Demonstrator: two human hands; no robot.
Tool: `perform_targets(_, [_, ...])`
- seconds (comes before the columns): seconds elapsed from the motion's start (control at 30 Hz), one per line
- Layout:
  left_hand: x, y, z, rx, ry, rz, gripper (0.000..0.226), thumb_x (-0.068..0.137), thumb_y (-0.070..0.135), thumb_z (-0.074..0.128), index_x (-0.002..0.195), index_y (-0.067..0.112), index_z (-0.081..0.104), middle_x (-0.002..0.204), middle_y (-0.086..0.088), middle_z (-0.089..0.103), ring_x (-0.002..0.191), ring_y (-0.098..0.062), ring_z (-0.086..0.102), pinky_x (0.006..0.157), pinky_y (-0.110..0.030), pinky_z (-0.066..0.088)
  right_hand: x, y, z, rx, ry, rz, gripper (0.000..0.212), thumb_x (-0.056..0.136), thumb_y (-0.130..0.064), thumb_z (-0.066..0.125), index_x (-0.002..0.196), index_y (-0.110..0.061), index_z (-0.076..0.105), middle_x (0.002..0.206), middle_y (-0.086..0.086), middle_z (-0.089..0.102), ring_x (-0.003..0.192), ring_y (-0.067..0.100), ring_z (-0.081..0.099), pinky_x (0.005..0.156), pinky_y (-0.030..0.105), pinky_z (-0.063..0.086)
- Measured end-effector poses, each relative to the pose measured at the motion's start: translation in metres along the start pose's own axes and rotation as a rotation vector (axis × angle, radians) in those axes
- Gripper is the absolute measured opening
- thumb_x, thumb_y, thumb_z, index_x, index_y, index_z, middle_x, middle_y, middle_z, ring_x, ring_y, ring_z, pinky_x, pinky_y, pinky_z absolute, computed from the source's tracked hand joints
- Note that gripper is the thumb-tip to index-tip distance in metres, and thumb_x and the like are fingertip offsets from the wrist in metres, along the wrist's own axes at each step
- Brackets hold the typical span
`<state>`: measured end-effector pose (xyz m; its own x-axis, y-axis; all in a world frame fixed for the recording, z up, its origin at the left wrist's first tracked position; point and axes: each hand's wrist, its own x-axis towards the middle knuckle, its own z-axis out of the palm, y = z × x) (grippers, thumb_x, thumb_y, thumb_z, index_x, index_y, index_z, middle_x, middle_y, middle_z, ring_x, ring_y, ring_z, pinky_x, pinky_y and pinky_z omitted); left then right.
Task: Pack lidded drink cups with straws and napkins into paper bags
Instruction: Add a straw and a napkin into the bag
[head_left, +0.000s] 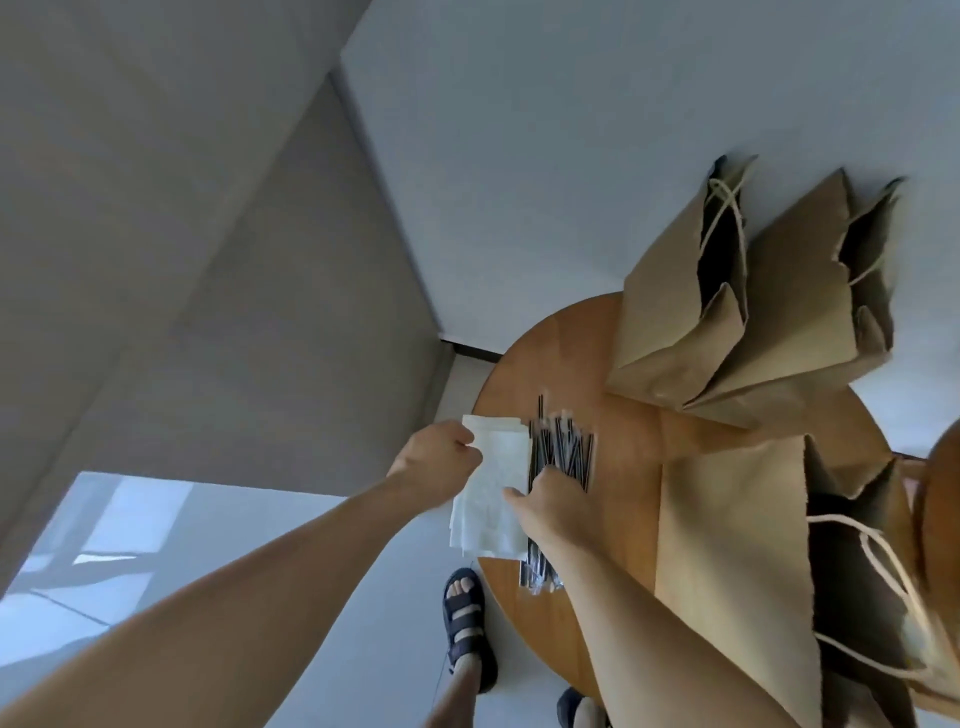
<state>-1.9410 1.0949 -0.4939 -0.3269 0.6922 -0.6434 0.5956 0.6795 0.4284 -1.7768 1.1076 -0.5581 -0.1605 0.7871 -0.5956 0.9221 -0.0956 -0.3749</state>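
A stack of white napkins (496, 499) lies at the left edge of the round wooden table (628, 457). My left hand (439, 457) pinches the top napkin at its left edge. My right hand (550, 501) rests on the bundle of black wrapped straws (563, 452) right of the napkins, its thumb touching the napkin stack; whether its fingers grip a straw is hidden. Two brown paper bags (675, 312) (800, 312) stand open at the table's far side. A third open bag (737, 561) with rope handles stands near me. No drink cups are visible.
A white wall rises behind the table, and a grey panel fills the left. On the pale floor below the table's near edge are my feet in dark sandals (465, 623). A round wooden object (945, 519) shows at the right frame edge.
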Motion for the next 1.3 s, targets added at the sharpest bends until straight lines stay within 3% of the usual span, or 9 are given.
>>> perform_targets(0.27, [0.014, -0.010, 0.010, -0.044, -0.046, -0.053, 0.044, 0.085, 0.024, 0.052, 0.129, 0.029, 0.058, 0.106, 0.008, 0.056, 0.076, -0.004, 0.054, 0.060, -0.022, 0.047, 0.014, 0.005, 0.018, -0.090, -0.010, 0.022, 0.041, 0.086, -0.040, 0.055, 0.054, -0.020, 0.041, 0.044, -0.008, 0.039, 0.037, 0.011, 0.037, 0.041, 0.021, 0.025])
perform_targets(0.57, [0.011, -0.014, 0.008, -0.105, -0.039, -0.069, 0.043, 0.084, 0.022, 0.051, 0.126, 0.026, 0.060, 0.104, 0.008, 0.059, 0.073, -0.005, 0.056, 0.057, -0.021, 0.045, 0.011, 0.005, 0.015, -0.036, 0.032, -0.078, 0.036, 0.089, -0.027, 0.055, 0.056, -0.019, 0.045, 0.049, -0.008, 0.045, 0.042, 0.010, 0.045, 0.044, 0.022, 0.035])
perform_targets(0.7, [0.008, -0.018, 0.015, -0.211, -0.025, -0.107, 0.041, 0.088, 0.023, 0.055, 0.128, 0.021, 0.058, 0.114, 0.001, 0.063, 0.080, -0.012, 0.056, 0.064, -0.022, 0.044, 0.000, 0.001, 0.011, 0.357, 0.033, -0.056, 0.012, 0.081, -0.023, 0.064, 0.074, -0.023, 0.055, 0.075, -0.010, 0.063, 0.070, 0.009, 0.061, 0.055, 0.020, 0.043])
perform_targets(0.83, [0.003, -0.016, 0.018, -0.379, -0.044, -0.148, 0.054, 0.088, 0.034, 0.060, 0.135, 0.009, 0.049, 0.130, -0.011, 0.058, 0.100, -0.029, 0.059, 0.076, -0.026, 0.046, -0.016, 0.002, 0.001, 0.866, 0.061, -0.061, 0.021, 0.080, -0.007, 0.068, 0.090, -0.023, 0.058, 0.081, -0.004, 0.066, 0.080, 0.016, 0.065, 0.066, 0.022, 0.049])
perform_targets(0.93, [-0.005, -0.007, 0.021, -0.721, -0.188, -0.255, 0.049, 0.088, 0.042, 0.067, 0.123, 0.008, 0.061, 0.119, -0.012, 0.068, 0.104, -0.030, 0.066, 0.089, -0.041, 0.055, -0.027, 0.007, -0.010, 1.117, -0.051, -0.093, 0.031, 0.077, -0.015, 0.069, 0.104, -0.024, 0.060, 0.088, 0.001, 0.073, 0.085, 0.022, 0.070, 0.072, 0.037, 0.059])
perform_targets(1.03, [-0.011, -0.001, 0.029, -0.922, -0.303, -0.258, 0.037, 0.089, 0.024, 0.069, 0.118, 0.002, 0.065, 0.114, -0.018, 0.070, 0.105, -0.035, 0.066, 0.086, -0.041, 0.054, -0.030, 0.021, -0.017, 1.250, -0.072, -0.103, 0.030, 0.076, -0.022, 0.074, 0.103, -0.020, 0.063, 0.091, 0.005, 0.074, 0.085, 0.021, 0.072, 0.066, 0.031, 0.059])
perform_targets(1.1, [-0.011, 0.000, 0.033, -0.985, -0.236, -0.244, 0.029, 0.090, 0.013, 0.067, 0.116, 0.000, 0.064, 0.113, -0.020, 0.069, 0.106, -0.038, 0.065, 0.093, -0.048, 0.053, -0.025, 0.035, -0.015, 1.115, 0.110, -0.071, 0.018, 0.084, -0.026, 0.074, 0.096, -0.018, 0.064, 0.087, 0.000, 0.072, 0.084, 0.018, 0.070, 0.065, 0.019, 0.052])
perform_targets(1.17, [-0.009, -0.001, 0.035, -0.962, -0.146, -0.239, 0.015, 0.091, 0.013, 0.066, 0.106, 0.009, 0.066, 0.104, -0.013, 0.072, 0.097, -0.033, 0.069, 0.089, -0.048, 0.056, -0.014, 0.052, -0.005, 0.692, 0.270, 0.020, 0.015, 0.090, -0.028, 0.068, 0.098, -0.017, 0.062, 0.086, -0.008, 0.066, 0.087, 0.017, 0.066, 0.066, 0.018, 0.046])
perform_targets(1.3, [-0.004, -0.009, 0.039, -0.788, -0.050, -0.188, 0.004, 0.088, 0.026, 0.071, 0.090, 0.024, 0.069, 0.079, 0.007, 0.074, 0.079, -0.017, 0.071, 0.073, -0.035, 0.059, 0.000, 0.068, 0.020, 0.108, 0.176, 0.080, 0.036, 0.088, -0.051, 0.063, 0.106, -0.019, 0.058, 0.095, -0.008, 0.063, 0.084, 0.014, 0.062, 0.056, 0.024, 0.037])
